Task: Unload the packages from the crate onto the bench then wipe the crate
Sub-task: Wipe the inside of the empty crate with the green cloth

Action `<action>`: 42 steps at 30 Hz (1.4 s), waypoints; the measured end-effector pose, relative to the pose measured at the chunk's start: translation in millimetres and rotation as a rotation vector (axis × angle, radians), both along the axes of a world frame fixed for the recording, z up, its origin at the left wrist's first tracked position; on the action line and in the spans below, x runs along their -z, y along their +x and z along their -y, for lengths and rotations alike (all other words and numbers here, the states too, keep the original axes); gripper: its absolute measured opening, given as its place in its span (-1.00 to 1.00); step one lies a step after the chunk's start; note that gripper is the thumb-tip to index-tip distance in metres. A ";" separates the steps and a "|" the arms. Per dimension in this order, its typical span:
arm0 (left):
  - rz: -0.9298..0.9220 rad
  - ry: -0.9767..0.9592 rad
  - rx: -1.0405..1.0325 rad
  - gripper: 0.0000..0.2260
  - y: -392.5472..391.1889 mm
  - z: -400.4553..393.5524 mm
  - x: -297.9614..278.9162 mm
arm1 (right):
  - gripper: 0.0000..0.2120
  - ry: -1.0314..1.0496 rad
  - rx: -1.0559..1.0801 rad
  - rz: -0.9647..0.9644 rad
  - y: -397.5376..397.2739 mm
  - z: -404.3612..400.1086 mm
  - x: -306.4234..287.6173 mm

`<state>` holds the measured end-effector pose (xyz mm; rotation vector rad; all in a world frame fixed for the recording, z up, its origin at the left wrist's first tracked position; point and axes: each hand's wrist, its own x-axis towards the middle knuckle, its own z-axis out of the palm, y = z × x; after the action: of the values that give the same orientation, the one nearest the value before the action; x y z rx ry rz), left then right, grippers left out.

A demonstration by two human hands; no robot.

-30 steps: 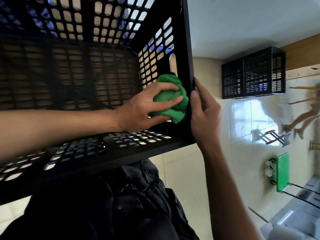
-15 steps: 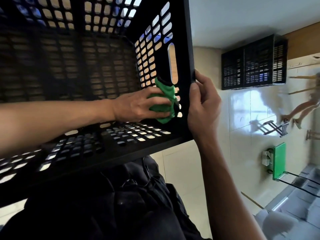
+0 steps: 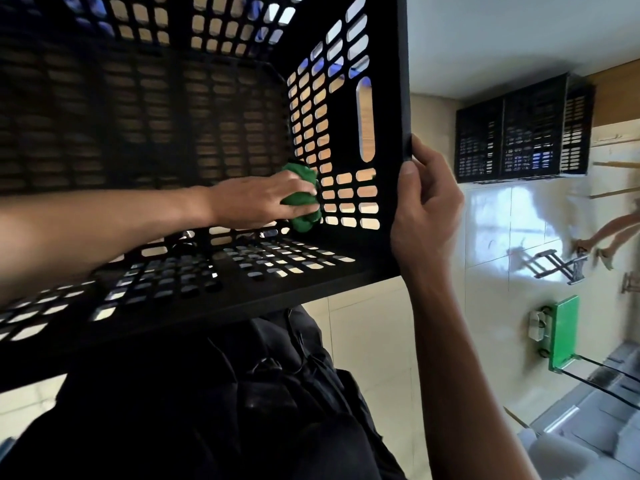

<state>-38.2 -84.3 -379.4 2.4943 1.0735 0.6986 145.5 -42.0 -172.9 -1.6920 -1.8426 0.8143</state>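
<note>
Both hands busy: left grip (image 3: 263, 202) bunches cloth (image 3: 303, 199); right grip (image 3: 424, 209) clasps crate (image 3: 391, 237) rim

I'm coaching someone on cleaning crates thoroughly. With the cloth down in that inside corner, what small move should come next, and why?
Probably sweep the green cloth along the crate wall toward the open rim. The left hand holds it pressed into the corner where the slotted side meets the bottom wall, while the right hand grips the rim and steadies the crate, so the wall nearer the rim looks reachable.
</note>
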 end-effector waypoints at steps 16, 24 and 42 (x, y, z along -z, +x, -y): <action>0.532 -0.099 -0.186 -0.72 11.1 -12.2 -66.0 | -0.72 0.046 0.001 0.037 3.9 -1.4 4.0; 0.375 -0.244 -0.296 -0.64 32.2 -19.5 -19.5 | -0.72 0.036 0.002 0.048 2.9 -0.7 2.8; 0.379 -0.938 -0.628 -0.84 0.4 -33.7 -54.4 | -0.71 0.071 -0.031 -0.010 4.2 1.9 1.2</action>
<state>-37.9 -50.6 -324.9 1.1894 1.5582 0.5816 149.7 -44.0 -174.1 -1.6162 -1.8732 0.7595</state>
